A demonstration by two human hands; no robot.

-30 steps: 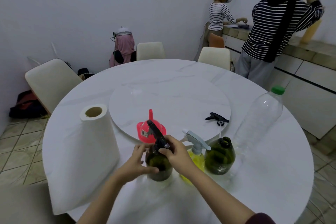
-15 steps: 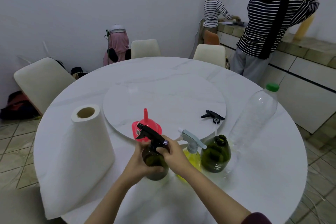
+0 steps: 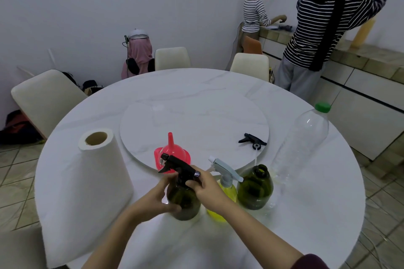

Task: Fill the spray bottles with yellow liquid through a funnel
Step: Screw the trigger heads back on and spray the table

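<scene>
A dark green spray bottle (image 3: 184, 203) stands near the table's front edge. My left hand (image 3: 156, 200) grips its body. My right hand (image 3: 205, 183) is closed around the collar of its black spray head (image 3: 175, 162), whose nozzle points left. Behind it a red funnel (image 3: 171, 152) sits upside down, spout up. To the right stand a yellow bottle (image 3: 225, 194) with a pale blue spray head and an uncapped dark green bottle (image 3: 254, 190). A loose black spray head (image 3: 252, 140) lies on the turntable. A tall clear plastic bottle (image 3: 302, 144) with a green cap stands at the right.
A paper towel roll (image 3: 96, 183) stands at the left on the round white marble table (image 3: 306, 214). A raised turntable (image 3: 196, 120) takes the middle. Cream chairs ring the far side. Two people in striped tops stand at a counter at the back right.
The black spray head has turned under my right hand, its nozzle swinging from pointing away to pointing left. My left hand has kept hold of the bottle body.
</scene>
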